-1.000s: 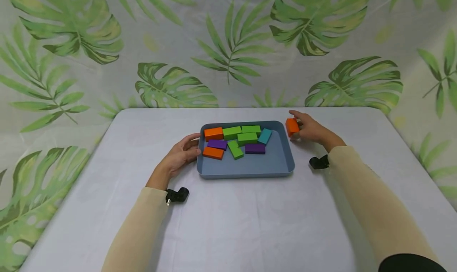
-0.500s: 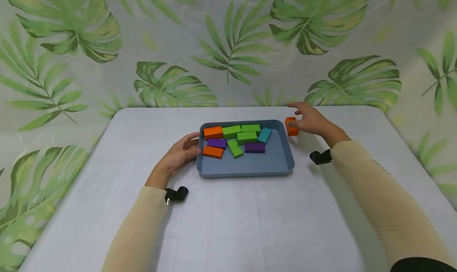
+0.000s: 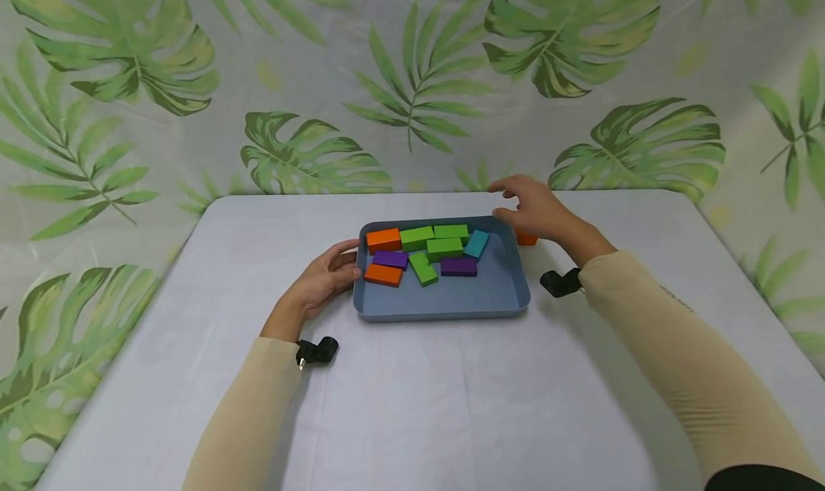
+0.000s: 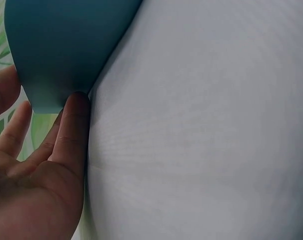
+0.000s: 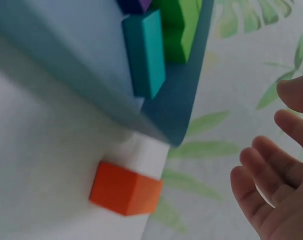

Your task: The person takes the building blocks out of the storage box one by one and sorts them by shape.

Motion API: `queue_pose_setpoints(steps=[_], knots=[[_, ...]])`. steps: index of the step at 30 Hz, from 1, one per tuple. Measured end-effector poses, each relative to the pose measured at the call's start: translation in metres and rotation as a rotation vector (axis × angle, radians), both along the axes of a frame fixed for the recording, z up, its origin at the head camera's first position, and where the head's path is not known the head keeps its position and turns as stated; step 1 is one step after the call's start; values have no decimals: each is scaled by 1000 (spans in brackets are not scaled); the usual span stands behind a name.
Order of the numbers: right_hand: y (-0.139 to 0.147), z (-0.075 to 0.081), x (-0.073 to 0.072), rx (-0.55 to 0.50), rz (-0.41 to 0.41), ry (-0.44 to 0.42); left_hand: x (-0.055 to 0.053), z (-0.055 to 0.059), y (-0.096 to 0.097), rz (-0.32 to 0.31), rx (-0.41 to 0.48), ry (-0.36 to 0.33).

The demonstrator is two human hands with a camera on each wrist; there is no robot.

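Note:
A grey-blue tray (image 3: 445, 301) with colored blocks lies on the table. My left hand (image 3: 325, 280) rests against its left end; in the left wrist view the fingers (image 4: 71, 132) touch the tray's outer wall (image 4: 66, 55). My right hand (image 3: 535, 208) hangs over the tray's back right corner, its fingers apart and holding nothing. Just right of the tray stands an orange block (image 3: 526, 239), partly hidden by that hand in the head view but plain in the right wrist view. Closest to it inside the tray is a teal block (image 3: 477, 245).
Other blocks fill the tray's back and left: orange ones (image 3: 383, 240), green ones (image 3: 445, 248) and purple ones (image 3: 459, 266). A white cloth covers the table (image 3: 412, 405). Behind it hangs a leaf-patterned curtain (image 3: 412, 61).
My right hand let go of the orange block beside the tray, then rose and moved left over the tray's corner. My left hand has stayed against the tray.

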State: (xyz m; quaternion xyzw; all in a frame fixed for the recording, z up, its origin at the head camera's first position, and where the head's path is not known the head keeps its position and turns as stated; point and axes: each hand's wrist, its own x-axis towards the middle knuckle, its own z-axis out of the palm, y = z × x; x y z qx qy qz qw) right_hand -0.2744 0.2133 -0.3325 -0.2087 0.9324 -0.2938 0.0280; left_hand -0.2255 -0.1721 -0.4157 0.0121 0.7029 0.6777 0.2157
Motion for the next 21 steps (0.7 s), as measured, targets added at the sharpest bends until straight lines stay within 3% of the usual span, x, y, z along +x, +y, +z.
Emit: queue_pose_setpoints(steps=[11,21], knots=[[-33,3,2,36,122,9,1,1,1,4,-3,-4],[-73,-1,-7,70,205,-20,1,1,0,11,2,-1]])
